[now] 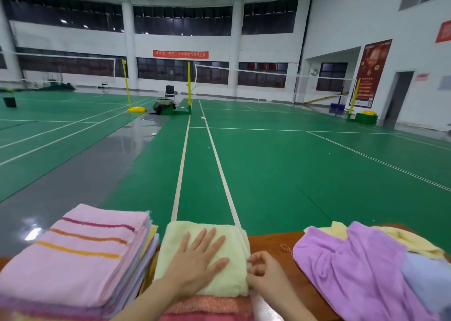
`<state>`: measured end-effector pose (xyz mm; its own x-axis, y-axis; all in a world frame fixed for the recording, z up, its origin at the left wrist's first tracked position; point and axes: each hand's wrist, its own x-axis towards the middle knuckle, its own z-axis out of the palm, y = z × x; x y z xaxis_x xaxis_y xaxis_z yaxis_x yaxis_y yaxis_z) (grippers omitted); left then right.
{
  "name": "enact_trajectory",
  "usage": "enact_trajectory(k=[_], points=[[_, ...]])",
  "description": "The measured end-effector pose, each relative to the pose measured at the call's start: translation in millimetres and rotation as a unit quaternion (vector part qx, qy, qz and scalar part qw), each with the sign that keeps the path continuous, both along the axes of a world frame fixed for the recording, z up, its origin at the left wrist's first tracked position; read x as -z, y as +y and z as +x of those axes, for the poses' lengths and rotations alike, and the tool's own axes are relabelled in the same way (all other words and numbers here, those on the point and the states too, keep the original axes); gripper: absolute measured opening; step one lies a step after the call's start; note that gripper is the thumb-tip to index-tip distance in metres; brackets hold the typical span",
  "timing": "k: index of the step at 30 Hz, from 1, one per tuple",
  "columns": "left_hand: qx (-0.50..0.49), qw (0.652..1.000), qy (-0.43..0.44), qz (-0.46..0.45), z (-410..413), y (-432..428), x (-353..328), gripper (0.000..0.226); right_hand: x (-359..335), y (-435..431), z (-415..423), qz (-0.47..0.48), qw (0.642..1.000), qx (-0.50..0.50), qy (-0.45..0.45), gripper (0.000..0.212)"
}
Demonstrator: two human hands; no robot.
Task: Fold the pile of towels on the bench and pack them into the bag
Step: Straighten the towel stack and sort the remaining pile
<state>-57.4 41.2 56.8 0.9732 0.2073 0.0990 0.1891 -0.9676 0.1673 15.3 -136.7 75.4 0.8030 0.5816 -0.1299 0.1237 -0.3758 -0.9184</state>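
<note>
Our left hand (199, 254) lies flat, fingers straight, on the pale green towel (227, 284); our right hand (264, 273) pinches its edge; pink-topped stack (80, 252) left, purple heap (353, 267) right.

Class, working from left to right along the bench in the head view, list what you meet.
The folded towel stack, pale yellow towel, right hand, bare bench top, unfolded pile.
</note>
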Motion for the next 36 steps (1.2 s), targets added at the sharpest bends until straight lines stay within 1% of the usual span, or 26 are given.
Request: enact_trajectory(k=[1,2,4,5,6,8,11,13,14,16,17,19,21,24,26,28,29,31,32,34,35,36], points=[[-0.001,1.000,0.001,-0.006,0,0,-1,0.111,-1,-2,-6,-0.002,1.000,0.016,-0.026,0.023],[-0.001,1.000,0.000,-0.012,1,1,0,0.111,-3,-4,-12,-0.017,0.998,0.034,-0.053,0.026],[-0.001,1.000,-0.002,-0.017,1,0,0,0.113,-7,-8,-24,-0.099,0.985,0.052,-0.129,0.035],[-0.004,1.000,-0.004,-0.016,2,0,0,0.114,-7,-7,-28,-0.144,0.975,0.044,-0.164,0.036],[-0.006,1.000,-0.006,-0.014,2,0,1,0.115,-5,-6,-30,-0.170,0.967,0.035,-0.187,0.035],[-0.007,1.000,-0.007,-0.010,2,1,2,0.115,-5,-3,-33,-0.183,0.962,0.026,-0.199,0.028],[-0.004,1.000,-0.007,-0.004,2,2,2,0.113,-4,0,-29,-0.167,0.968,0.017,-0.186,0.018],[-0.006,1.000,-0.008,-0.002,2,2,2,0.114,-3,-1,-26,-0.129,0.976,0.024,-0.173,0.017],[-0.009,1.000,-0.010,-0.002,2,2,2,0.115,-2,-1,-24,-0.090,0.982,0.030,-0.163,0.021],[-0.013,1.000,-0.013,-0.004,2,1,1,0.118,2,-4,-21,-0.004,0.990,0.050,-0.133,0.037],[-0.014,1.000,-0.014,-0.006,2,1,1,0.119,4,-6,-19,0.034,0.991,0.057,-0.116,0.040],[-0.013,1.000,-0.015,-0.008,2,1,1,0.118,9,-8,-16,0.078,0.993,0.053,-0.076,0.039],[-0.010,1.000,-0.016,-0.011,1,2,0,0.115,14,-12,-11,0.107,0.993,0.030,-0.039,0.036],[-0.008,1.000,-0.017,-0.012,1,2,0,0.113,16,-16,1,0.145,0.987,-0.002,0.068,0.012],[-0.007,1.000,-0.019,-0.008,0,1,1,0.112,22,-19,10,0.126,0.984,-0.015,0.127,0.031],[-0.003,1.000,-0.020,-0.004,-1,1,2,0.108,28,-20,14,0.096,0.982,-0.048,0.154,0.047],[-0.002,1.000,-0.019,-0.003,-1,1,2,0.106,29,-21,16,0.087,0.983,-0.067,0.150,0.049],[-0.001,1.000,-0.019,0.000,-2,2,1,0.103,30,-26,16,0.070,0.989,-0.097,0.086,0.047],[-0.002,1.000,-0.018,0.000,-3,3,1,0.103,28,-29,16,0.056,0.992,-0.107,0.034,0.042],[-0.002,1.000,-0.016,-0.001,-2,3,0,0.104,24,-34,18,0.019,0.992,-0.111,-0.062,0.022],[-0.002,1.000,-0.014,-0.001,-2,4,1,0.103,19,-35,18,0.002,0.990,-0.109,-0.094,0.015],[0.000,1.000,-0.014,-0.001,-2,3,1,0.103,15,-36,18,-0.009,0.989,-0.104,-0.106,0.015]])
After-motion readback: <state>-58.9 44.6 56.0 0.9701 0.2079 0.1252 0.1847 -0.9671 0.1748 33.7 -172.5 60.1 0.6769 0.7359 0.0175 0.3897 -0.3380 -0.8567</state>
